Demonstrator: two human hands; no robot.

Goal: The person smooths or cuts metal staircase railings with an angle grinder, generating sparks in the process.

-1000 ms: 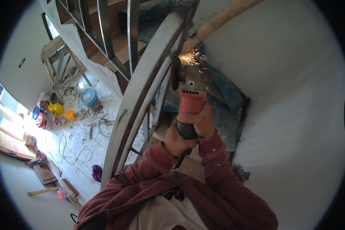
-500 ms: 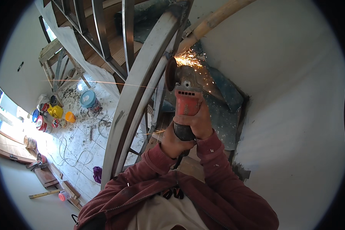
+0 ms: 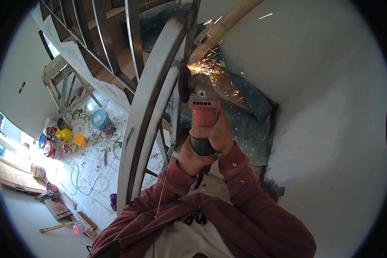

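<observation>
Both my hands are closed round a red and black angle grinder (image 3: 204,115). My left hand (image 3: 191,160) grips the rear of its dark handle, and my right hand (image 3: 222,134) wraps the body just ahead of that. The grinder's worn brown disc (image 3: 184,84) stands edge-on against the grey metal stair railing (image 3: 152,81), near a joint between its rails. Bright orange sparks (image 3: 202,69) fly from the disc's upper edge toward the right. The grinder head hides part of the contact spot.
Wooden stairs with metal balusters (image 3: 103,38) rise at upper left. A bamboo pole (image 3: 228,26) leans by the white wall (image 3: 327,112). Dark speckled sheeting (image 3: 245,129) covers steps at right. Below left, the tiled floor holds a blue-lidded bucket (image 3: 100,119), cable and a wooden trestle (image 3: 64,81).
The view has shifted slightly, so railing and grinder appear farther left. Sparks now spread wider, some flying up past the bamboo pole. My grip looks the same.
</observation>
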